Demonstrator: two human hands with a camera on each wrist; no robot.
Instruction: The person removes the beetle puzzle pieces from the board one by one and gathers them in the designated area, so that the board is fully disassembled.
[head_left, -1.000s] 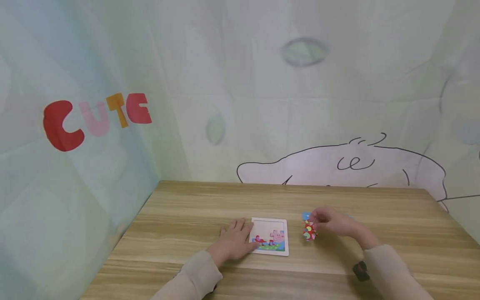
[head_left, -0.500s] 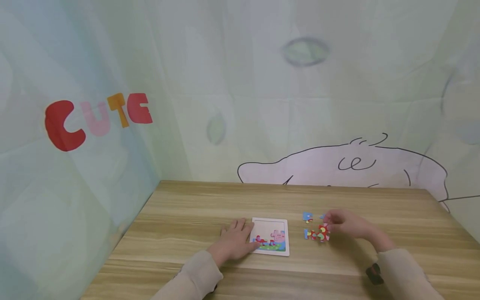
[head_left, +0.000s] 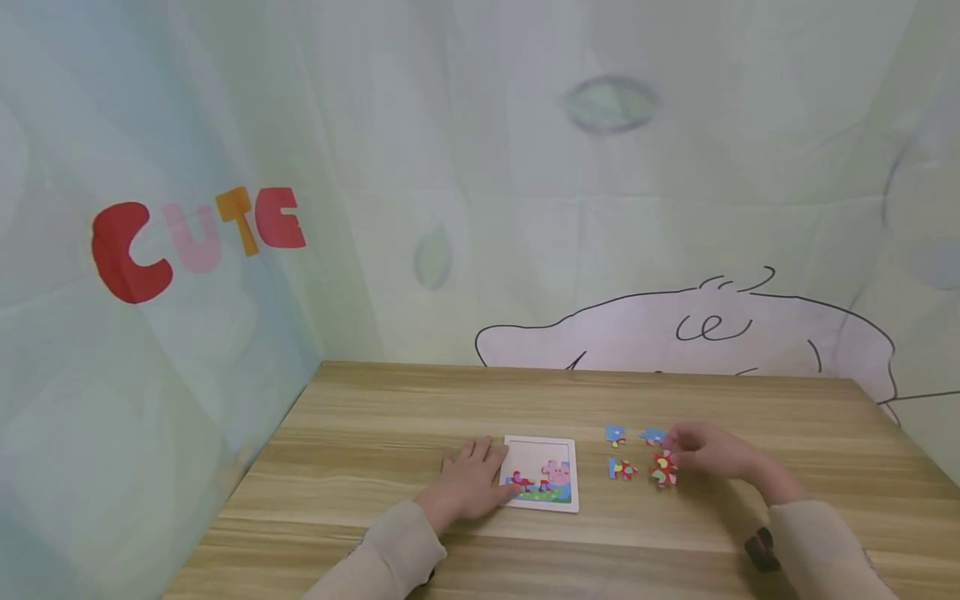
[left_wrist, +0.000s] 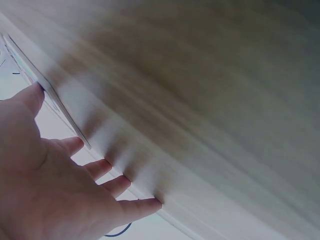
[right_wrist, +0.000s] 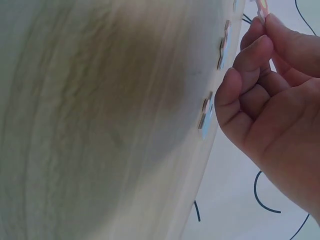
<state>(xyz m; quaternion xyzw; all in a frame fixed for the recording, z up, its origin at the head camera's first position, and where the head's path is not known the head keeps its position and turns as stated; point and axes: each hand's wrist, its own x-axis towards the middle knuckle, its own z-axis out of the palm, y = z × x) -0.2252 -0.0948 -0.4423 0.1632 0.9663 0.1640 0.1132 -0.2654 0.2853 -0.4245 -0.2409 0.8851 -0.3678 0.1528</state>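
My right hand (head_left: pixel 708 450) pinches a red jigsaw piece (head_left: pixel 663 472) with yellow and green spots between thumb and forefinger. In the right wrist view, only part of that jigsaw piece (right_wrist: pixel 263 7) shows at the fingertips, and the other fingers are curled. My left hand (head_left: pixel 468 482) rests with spread fingers on the table at the left side of a white-framed puzzle board (head_left: pixel 540 510). Its thumb lies over the frame's edge, which the left wrist view shows too. Fitted pieces fill the board's lower part, among them a pink pig face (head_left: pixel 557 472).
Right of the board lie loose jigsaw pieces: a blue one (head_left: pixel 615 434) at the back, another blue one (head_left: pixel 652 436) beside my right fingers, and a blue, yellow and red one (head_left: pixel 622 469) nearer the front. The wooden table (head_left: pixel 420 400) ends at a printed curtain (head_left: pixel 390 275).
My right hand has moved right, carrying the red jigsaw piece away from the other loose pieces, which now show more fully. The left hand stays in place.
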